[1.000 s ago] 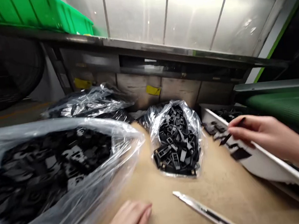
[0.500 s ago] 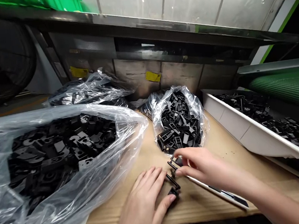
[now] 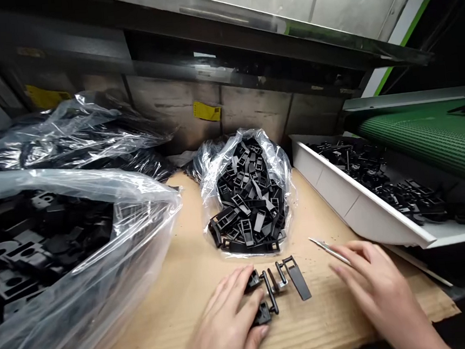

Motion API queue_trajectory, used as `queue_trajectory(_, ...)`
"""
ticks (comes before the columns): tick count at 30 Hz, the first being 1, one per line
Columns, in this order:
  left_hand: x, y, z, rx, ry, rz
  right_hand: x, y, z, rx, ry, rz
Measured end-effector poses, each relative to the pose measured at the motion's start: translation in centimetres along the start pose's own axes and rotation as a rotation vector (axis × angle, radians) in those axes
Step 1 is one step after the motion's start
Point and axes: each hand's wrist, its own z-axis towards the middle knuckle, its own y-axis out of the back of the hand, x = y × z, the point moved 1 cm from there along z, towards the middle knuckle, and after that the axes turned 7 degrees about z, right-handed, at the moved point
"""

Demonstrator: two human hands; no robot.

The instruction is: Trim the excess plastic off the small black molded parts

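Note:
A black moulded plastic piece with several small parts on a runner (image 3: 281, 285) lies on the cardboard-covered bench (image 3: 186, 298). My left hand (image 3: 229, 327) rests flat on its left end, fingers touching two of the parts. My right hand (image 3: 375, 287) lies open on the cardboard to the right, over a thin metal blade (image 3: 324, 246), with nothing gripped. A small clear bag of black clips (image 3: 246, 200) stands just behind the piece.
A large clear bag of black parts (image 3: 60, 254) fills the left side, another bag (image 3: 70, 140) behind it. A white tray (image 3: 361, 212) with black parts slopes at the right, beside a green conveyor belt (image 3: 428, 135). A metal shelf runs overhead.
My right hand came from the white tray with the black piece, set it down by my left hand, then let go and moved right onto the blade. The view tilted down.

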Motion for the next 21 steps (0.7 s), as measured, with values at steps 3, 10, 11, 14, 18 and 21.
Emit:
queue_trajectory(3,0.0,-0.4,0.2,-0.03,0.001,-0.036,5.1,-0.3,2.3,0.127,0.154,0.323)
queue_trajectory(10,0.0,-1.5,-0.6,-0.043,0.031,-0.085,11.5,-3.6,4.8,0.248,0.233,0.538)
queue_trajectory(11,0.0,-1.6,-0.7,-0.046,0.03,-0.081,11.0,-3.6,4.8,0.274,0.194,0.579)
queue_trajectory(14,0.1,-1.3,-0.6,-0.045,-0.003,-0.077,7.6,-2.6,4.1,0.311,-0.108,0.715)
queue_trajectory(18,0.4,-0.8,0.0,-0.091,-0.039,-0.053,2.8,-2.1,2.2,0.384,-0.578,0.998)
queue_trajectory(21,0.6,-1.1,-0.1,-0.099,-0.039,-0.043,1.7,-2.9,1.7,0.374,-0.745,1.169)
